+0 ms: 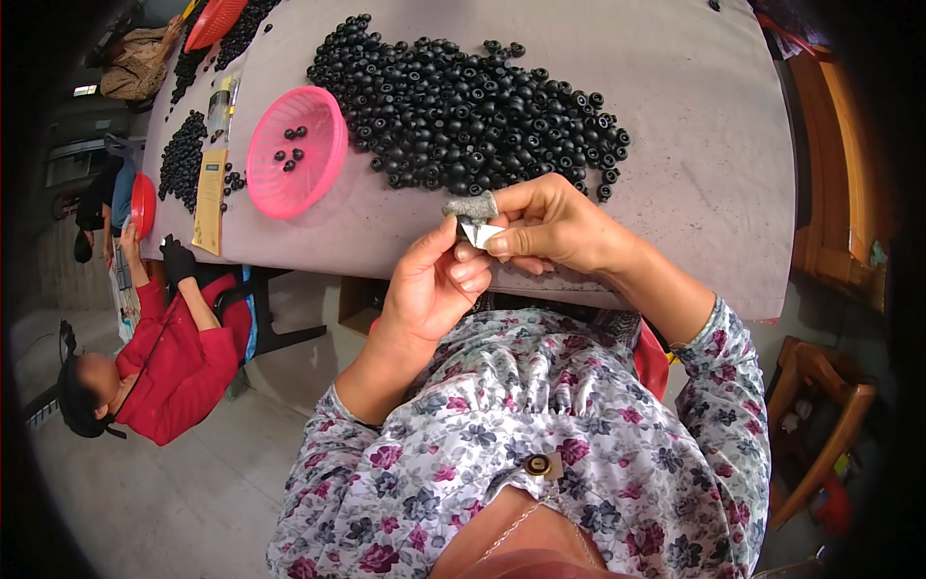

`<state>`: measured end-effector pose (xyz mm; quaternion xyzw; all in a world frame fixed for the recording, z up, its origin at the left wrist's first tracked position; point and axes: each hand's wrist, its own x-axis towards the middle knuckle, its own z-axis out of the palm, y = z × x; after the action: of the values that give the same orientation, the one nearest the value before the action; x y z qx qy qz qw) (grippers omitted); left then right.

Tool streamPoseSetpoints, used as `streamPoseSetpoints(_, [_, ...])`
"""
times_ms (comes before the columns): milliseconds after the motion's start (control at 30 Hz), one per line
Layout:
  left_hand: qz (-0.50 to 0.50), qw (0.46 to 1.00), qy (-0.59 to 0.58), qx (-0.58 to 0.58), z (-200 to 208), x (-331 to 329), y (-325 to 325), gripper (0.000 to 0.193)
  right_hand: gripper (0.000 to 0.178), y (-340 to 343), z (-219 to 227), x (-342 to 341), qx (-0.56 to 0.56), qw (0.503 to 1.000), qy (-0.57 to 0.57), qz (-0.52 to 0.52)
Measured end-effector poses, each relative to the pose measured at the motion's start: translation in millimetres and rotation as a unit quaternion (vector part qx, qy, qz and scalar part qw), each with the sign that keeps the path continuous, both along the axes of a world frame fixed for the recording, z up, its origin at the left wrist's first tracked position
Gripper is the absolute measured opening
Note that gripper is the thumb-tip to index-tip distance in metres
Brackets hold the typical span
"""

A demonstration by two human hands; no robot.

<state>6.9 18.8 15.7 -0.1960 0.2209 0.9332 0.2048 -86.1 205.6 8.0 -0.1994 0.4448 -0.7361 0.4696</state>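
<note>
From afar I judge this a close-handling step, right hand (pixel 566 228) pinching a white scrap (pixel 481 235) (I cannot tell the grip of the left hand (pixel 427 280)), and next calls for steadiness.

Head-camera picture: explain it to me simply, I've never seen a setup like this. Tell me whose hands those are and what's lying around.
There is no robot here. A person wears a wide fisheye camera on the head, looking down, so straight edges bend toward the rim. Left in the picture is the wearer's left.

The two bare forearms belong to the wearer. The right hand has a grey fingertip cover on its index finger and pinches a small white piece. The left hand meets it there; what else is between the fingers is hard to make out.

On the table lie a big pile of black round pieces and a pink basket with a few more inside. At left sits a co-worker in red.
</note>
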Motion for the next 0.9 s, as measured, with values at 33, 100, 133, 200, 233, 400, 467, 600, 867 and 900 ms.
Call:
streamPoseSetpoints(33, [0.001,1.000,0.000,0.004,-1.1,0.7,-0.2,0.044,0.024,-0.1,0.9,0.3,0.001,1.000,-0.001,0.000])
streamPoseSetpoints(100, [0.009,1.000,-0.006,-0.006,-4.1,3.1,-0.9,0.045,0.024,0.2,2.8,0.9,0.004,1.000,-0.003,-0.001])
streamPoseSetpoints(133, [0.012,1.000,-0.009,-0.011,-4.8,3.8,-1.0,0.045,0.024,0.2,0.6,0.8,0.001,1.000,-0.007,-0.004])
streamPoseSetpoints(200, [-0.001,1.000,-0.002,0.025,-0.5,1.2,-0.5,0.042,0.024,0.4,-5.6,0.3,-0.005,1.000,-0.016,-0.010])
streamPoseSetpoints(233, [-0.007,0.999,0.001,0.043,1.0,0.3,-0.6,0.040,0.024,0.4,-5.6,0.2,-0.004,1.000,-0.014,-0.010])
streamPoseSetpoints(400, [0.010,0.999,0.008,0.039,-2.1,0.9,-0.7,0.044,0.023,1.3,-3.8,-1.7,0.015,1.000,-0.001,-0.004])
streamPoseSetpoints(467, [0.017,1.000,0.010,0.023,-3.2,1.3,-0.8,0.039,0.024,-0.3,1.2,-1.1,0.013,1.000,0.011,0.001])
streamPoseSetpoints(600, [0.027,1.000,0.006,0.002,-7.5,0.5,-0.9,0.032,0.025,-1.3,3.2,1.1,-0.007,1.000,0.011,0.005])
streamPoseSetpoints(867, [0.013,1.000,-0.003,-0.004,-4.0,1.6,0.3,0.031,0.025,-0.4,2.7,1.1,-0.004,1.000,0.002,0.010])
streamPoseSetpoints(900, [0.008,1.000,-0.002,-0.011,0.1,0.9,0.9,0.030,0.024,-1.3,2.6,1.1,-0.005,1.000,-0.001,0.008])
